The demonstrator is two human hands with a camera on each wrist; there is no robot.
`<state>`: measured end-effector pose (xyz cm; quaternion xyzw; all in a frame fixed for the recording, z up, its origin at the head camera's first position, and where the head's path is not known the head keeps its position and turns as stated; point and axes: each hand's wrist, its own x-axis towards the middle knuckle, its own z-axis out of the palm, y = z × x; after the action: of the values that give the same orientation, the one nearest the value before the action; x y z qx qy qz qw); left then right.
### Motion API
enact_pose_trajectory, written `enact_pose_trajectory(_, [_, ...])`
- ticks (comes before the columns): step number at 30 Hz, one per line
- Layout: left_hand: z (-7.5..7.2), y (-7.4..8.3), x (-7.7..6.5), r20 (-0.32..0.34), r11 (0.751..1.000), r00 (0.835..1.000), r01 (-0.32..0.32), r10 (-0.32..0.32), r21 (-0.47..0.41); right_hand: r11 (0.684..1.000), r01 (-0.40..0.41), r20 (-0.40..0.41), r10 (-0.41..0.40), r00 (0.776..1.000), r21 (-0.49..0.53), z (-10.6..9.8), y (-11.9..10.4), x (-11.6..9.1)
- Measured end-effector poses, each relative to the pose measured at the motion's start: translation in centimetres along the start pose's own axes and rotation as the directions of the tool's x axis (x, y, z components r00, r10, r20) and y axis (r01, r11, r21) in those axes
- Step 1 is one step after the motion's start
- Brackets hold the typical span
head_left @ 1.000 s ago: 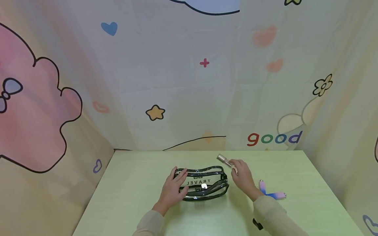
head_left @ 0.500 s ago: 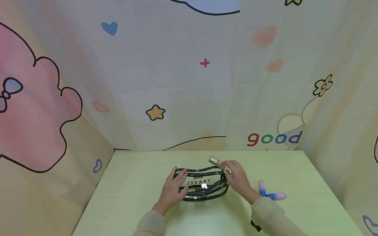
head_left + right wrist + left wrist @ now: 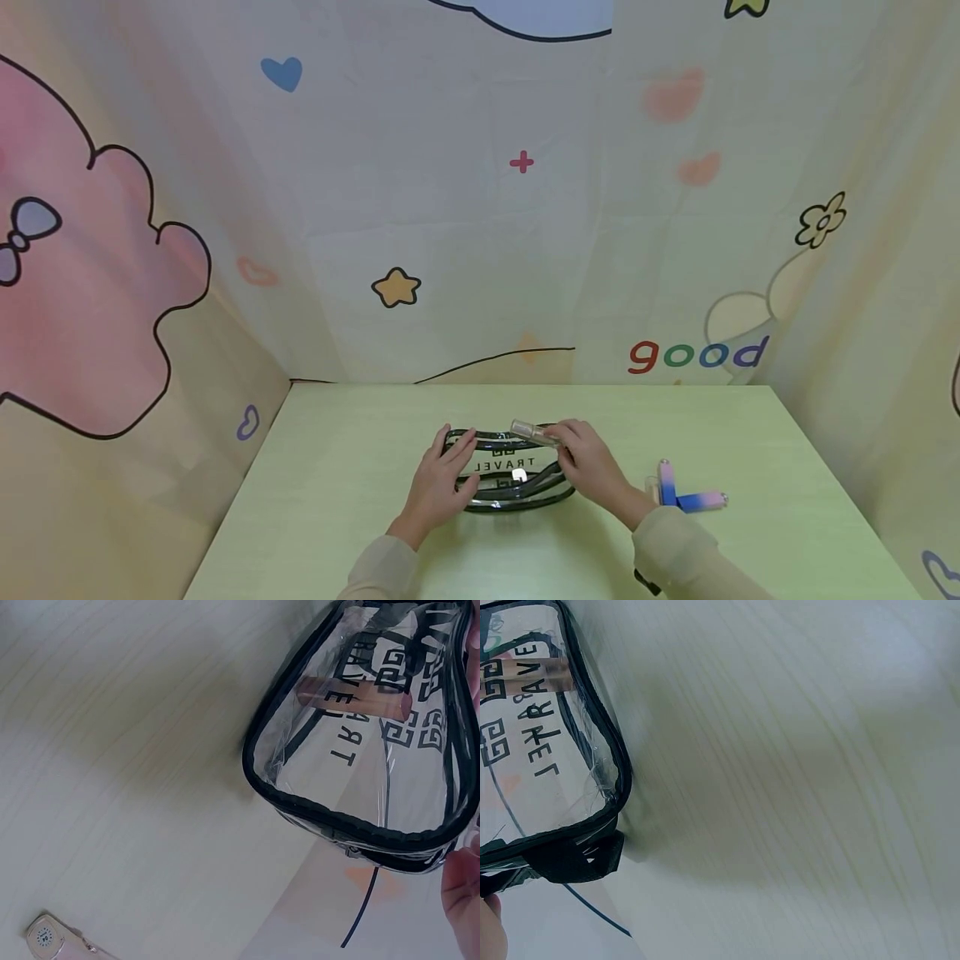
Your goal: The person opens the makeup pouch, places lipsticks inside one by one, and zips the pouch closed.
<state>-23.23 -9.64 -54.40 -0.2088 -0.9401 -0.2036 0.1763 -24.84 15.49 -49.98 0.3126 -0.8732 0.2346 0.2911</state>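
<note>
Clear plastic bag steadied by L hand laid on its end; tube pinched in R hand, prob best lowered slowly, w/o snagging edging

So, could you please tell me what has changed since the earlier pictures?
The right grip carried the slim tube leftward and downward in the head view; it now overlaps the far edge of the clear TRAVEL pouch. Nothing was newly grasped or released. The pouch, the left grip on it and the pink-and-blue item stayed put.
</note>
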Motion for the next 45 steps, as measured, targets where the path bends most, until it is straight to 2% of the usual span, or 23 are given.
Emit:
enact_pose_trajectory(7, [0.0,0.0,0.0,0.002,1.0,1.0,0.001,-0.001,-0.013,0.995,0.099,0.023,-0.099,0.995,-0.016,0.3,-0.4,0.0])
enact_pose_trajectory(13, [0.1,-0.1,-0.1,0.004,1.0,1.0,-0.002,0.002,-0.002,0.989,0.136,0.063,-0.133,0.989,-0.054,0.8,-0.7,0.0])
enact_pose_trajectory(24, [0.2,-0.1,-0.1,0.009,1.0,1.0,0.005,-0.005,0.0,0.983,0.169,0.095,-0.162,0.982,-0.07,1.9,-1.3,0.0])
enact_pose_trajectory(32, [0.2,-0.1,-0.1,0.005,1.0,1.0,-0.005,0.005,0.012,0.986,0.148,0.158,-0.134,0.978,-0.079,2.4,-1.6,-0.4])
enact_pose_trajectory(45, [0.3,-0.2,0.0,-0.007,1.0,1.0,-0.014,0.015,0.018,0.982,0.178,0.141,-0.167,0.976,-0.068,2.4,-1.6,-0.4])
